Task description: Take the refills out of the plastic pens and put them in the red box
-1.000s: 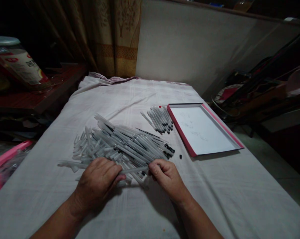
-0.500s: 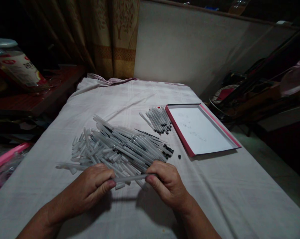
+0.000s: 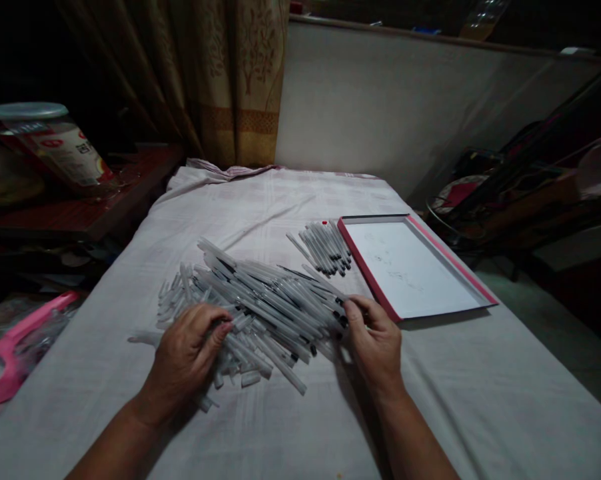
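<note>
A big heap of translucent grey pens (image 3: pixel 260 300) with black tips lies on the white cloth, with loose caps (image 3: pixel 180 293) along its left side. My left hand (image 3: pixel 188 347) rests on the near left of the heap, fingers curled down into the caps; what they pinch is hidden. My right hand (image 3: pixel 375 337) is at the heap's right end, its fingers closed on the black-tipped end of a pen (image 3: pixel 325 283) that lies across the top. A small tidy bundle of pens (image 3: pixel 325 247) lies farther back, beside a shallow pink-edged white box lid (image 3: pixel 365 267).
The cloth-covered table (image 3: pixel 480 387) runs to a wall and curtain at the back. A dark wooden shelf (image 3: pixel 80 217) with a large plastic jar (image 3: pixel 55 143) stands at the left. A pink plastic object (image 3: pixel 15 340) lies low at the left. Clutter fills the right side.
Both hands held one pen between them in front of the heap. They have since parted: the left went onto the caps, the right moved to the heap's right end.
</note>
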`<state>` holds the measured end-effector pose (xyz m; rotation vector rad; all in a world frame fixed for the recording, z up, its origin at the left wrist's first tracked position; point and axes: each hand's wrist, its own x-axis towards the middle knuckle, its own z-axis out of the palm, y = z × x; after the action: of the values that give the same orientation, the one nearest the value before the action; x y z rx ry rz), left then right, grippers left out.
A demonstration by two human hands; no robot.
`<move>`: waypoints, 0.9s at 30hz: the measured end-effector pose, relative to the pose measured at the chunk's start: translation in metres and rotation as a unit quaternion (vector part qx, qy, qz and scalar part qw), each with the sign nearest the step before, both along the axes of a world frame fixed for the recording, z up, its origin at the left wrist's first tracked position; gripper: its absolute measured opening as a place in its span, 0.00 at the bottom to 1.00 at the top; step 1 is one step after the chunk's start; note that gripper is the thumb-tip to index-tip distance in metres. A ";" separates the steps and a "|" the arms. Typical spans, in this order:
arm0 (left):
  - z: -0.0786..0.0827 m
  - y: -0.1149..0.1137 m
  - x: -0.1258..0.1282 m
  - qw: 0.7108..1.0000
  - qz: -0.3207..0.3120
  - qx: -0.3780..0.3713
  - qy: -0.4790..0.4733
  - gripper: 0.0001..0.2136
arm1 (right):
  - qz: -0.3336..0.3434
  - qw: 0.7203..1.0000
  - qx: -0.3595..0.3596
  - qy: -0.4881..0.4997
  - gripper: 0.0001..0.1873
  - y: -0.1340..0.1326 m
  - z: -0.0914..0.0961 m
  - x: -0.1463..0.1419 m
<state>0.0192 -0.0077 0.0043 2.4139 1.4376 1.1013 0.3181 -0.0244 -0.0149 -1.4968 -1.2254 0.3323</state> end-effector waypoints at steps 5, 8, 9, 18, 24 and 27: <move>-0.015 -0.001 0.010 0.994 -0.023 0.070 0.084 0.09 | -0.007 0.995 -0.011 -0.094 0.11 0.005 -0.017 0.003; -0.016 0.000 0.012 0.991 -0.032 0.072 0.107 0.10 | -0.007 0.989 -0.015 -0.150 0.10 0.006 -0.022 0.004; -0.016 -0.001 0.012 0.991 -0.032 0.072 0.111 0.10 | -0.005 0.986 -0.017 -0.163 0.10 0.006 -0.023 0.005; -0.015 -0.003 0.010 0.992 -0.029 0.099 0.078 0.11 | 0.015 0.967 -0.008 -0.254 0.14 0.018 -0.004 0.010; -0.014 -0.003 0.005 0.991 -0.029 0.119 0.056 0.09 | 0.082 0.855 -0.275 -0.432 0.17 0.081 0.038 -0.003; -0.013 -0.003 0.001 0.990 -0.030 0.127 0.047 0.08 | 0.095 0.821 -0.325 -0.460 0.17 0.106 0.046 -0.015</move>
<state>0.0206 -0.0106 -0.0090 2.6960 1.3100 1.2418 0.3029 0.0818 0.0307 -2.2535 -2.1900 0.1439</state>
